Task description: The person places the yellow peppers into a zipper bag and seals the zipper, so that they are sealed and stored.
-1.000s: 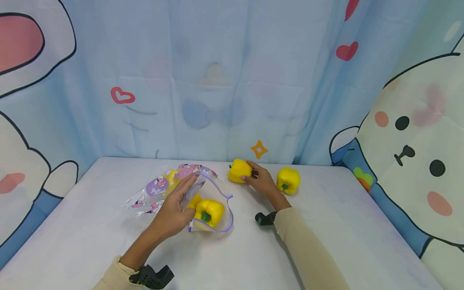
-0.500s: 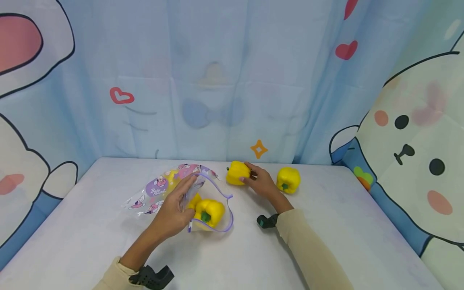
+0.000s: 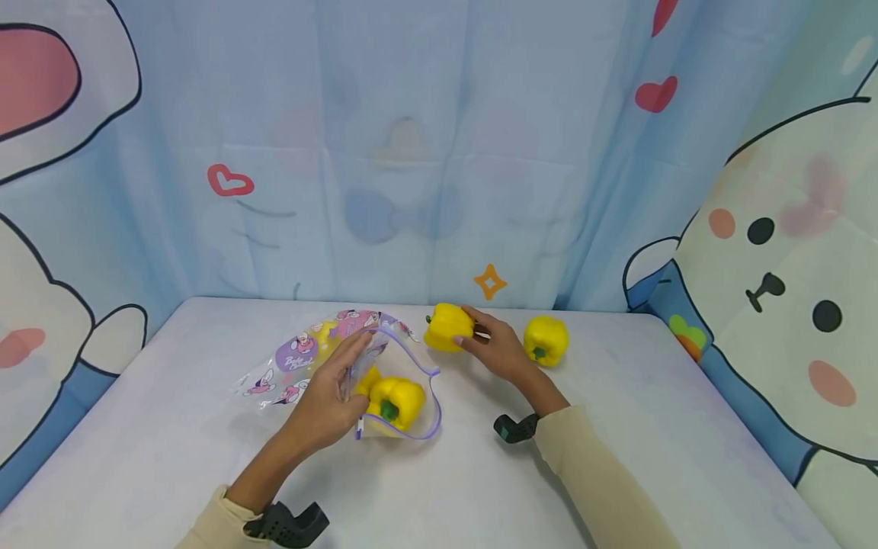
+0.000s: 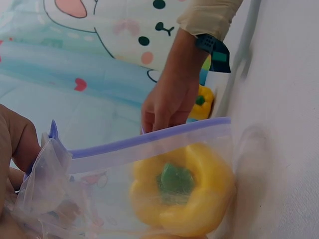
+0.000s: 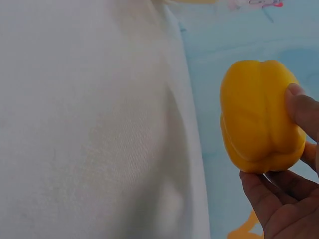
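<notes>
My left hand [image 3: 328, 406] holds the open mouth of a clear plastic zip bag [image 3: 298, 357] printed with pink and purple figures. Its purple zip edge [image 4: 149, 141] crosses the left wrist view. Just inside that mouth lies a yellow bell pepper [image 3: 401, 399], green stem toward the opening, with more yellow behind it. My right hand [image 3: 501, 349] grips another yellow bell pepper [image 3: 447, 328] between thumb and fingers, to the right of the bag and farther back. In the right wrist view, the thumb presses one side of this pepper [image 5: 259, 114] and fingertips its end.
One more yellow bell pepper [image 3: 546, 341] stands on the white table [image 3: 652, 427], just right of my right hand. Behind the table's back edge hangs a light blue curtain [image 3: 384, 229] with cartoon prints. Dark wrist devices sit on both wrists.
My right hand has shifted slightly left with the pepper, nearer the bag, while its wrist and forearm swung a little right. The left hand and the bag have stayed in place.
</notes>
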### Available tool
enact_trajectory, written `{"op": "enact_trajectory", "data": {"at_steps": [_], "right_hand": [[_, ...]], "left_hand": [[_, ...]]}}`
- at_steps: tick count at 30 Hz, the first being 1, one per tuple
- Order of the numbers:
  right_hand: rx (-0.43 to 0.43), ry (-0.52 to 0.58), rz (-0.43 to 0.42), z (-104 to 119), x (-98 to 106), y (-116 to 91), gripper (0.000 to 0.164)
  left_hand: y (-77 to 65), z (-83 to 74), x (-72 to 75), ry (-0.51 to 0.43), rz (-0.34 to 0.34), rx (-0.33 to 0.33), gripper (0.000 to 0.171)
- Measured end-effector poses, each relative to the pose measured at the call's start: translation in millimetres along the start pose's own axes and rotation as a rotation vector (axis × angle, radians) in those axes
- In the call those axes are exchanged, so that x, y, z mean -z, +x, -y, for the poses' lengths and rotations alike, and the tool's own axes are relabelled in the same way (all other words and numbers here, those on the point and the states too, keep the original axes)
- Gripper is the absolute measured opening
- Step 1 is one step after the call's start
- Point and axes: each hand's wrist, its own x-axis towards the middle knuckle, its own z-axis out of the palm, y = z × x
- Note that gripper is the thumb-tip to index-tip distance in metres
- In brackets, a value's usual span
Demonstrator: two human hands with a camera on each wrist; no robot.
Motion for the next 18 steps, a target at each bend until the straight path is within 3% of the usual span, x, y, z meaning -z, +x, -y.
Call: {"op": "enact_trajectory", "data": {"at_steps": [9,16,18], "right_hand": [[0.088,0.046,-0.008,15.5,9.6,-16.8,0.064],[0.192,0.142,0.014,58.7,26.1,-41.5,0.059],[0.207,0.174,0.031,60.2,27.6,-43.7,0.059]], "left_hand": [[0.0,-0.5,-0.5,-0.001,0.004,0.010,0.081],[-0.3,-1.3,-0.3,0.007,0.003,0.022,0.082],[-0.2,-1.2,-0.5,0.004,0.004,0.019,0.082]]}}
